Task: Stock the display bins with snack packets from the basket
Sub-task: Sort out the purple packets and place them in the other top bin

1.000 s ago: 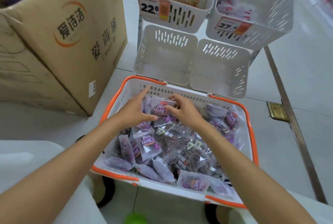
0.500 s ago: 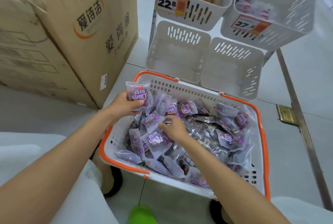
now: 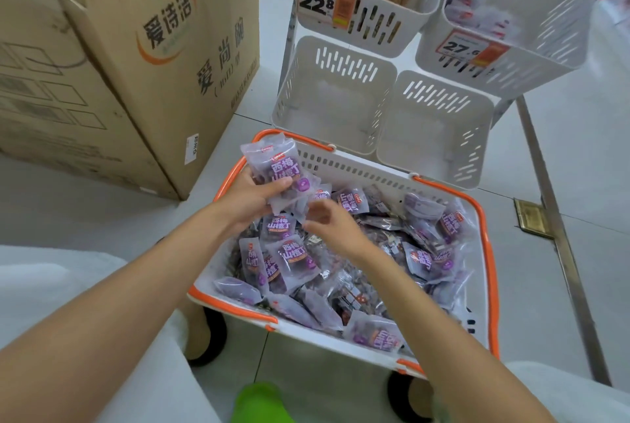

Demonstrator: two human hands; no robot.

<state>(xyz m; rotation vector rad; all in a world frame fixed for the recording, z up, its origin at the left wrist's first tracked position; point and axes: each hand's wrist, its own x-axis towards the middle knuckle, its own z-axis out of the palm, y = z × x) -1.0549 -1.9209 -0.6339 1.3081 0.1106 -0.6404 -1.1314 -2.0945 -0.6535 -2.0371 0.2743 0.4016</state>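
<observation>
A white basket with an orange rim (image 3: pixel 491 272) sits on the floor, full of purple snack packets (image 3: pixel 293 255). My left hand (image 3: pixel 249 201) is at the basket's far left corner, shut on a small stack of purple packets (image 3: pixel 279 167) held above the rim. My right hand (image 3: pixel 330 225) is just to the right of it, fingers pinching the lower edge of a packet against that stack. Two empty white display bins, the left bin (image 3: pixel 300 95) and the right bin (image 3: pixel 477 136), stand right behind the basket.
A large cardboard box (image 3: pixel 136 58) stands on the floor to the left. Two upper bins (image 3: pixel 375 24) with price tags hold other snacks. A metal floor strip (image 3: pixel 562 235) runs down the right. A green shoe (image 3: pixel 259 402) shows at the bottom.
My left hand lifted a packet out of the pile to the basket's far left corner. My right hand moved from the pile up to the left hand, and the held stack grew.
</observation>
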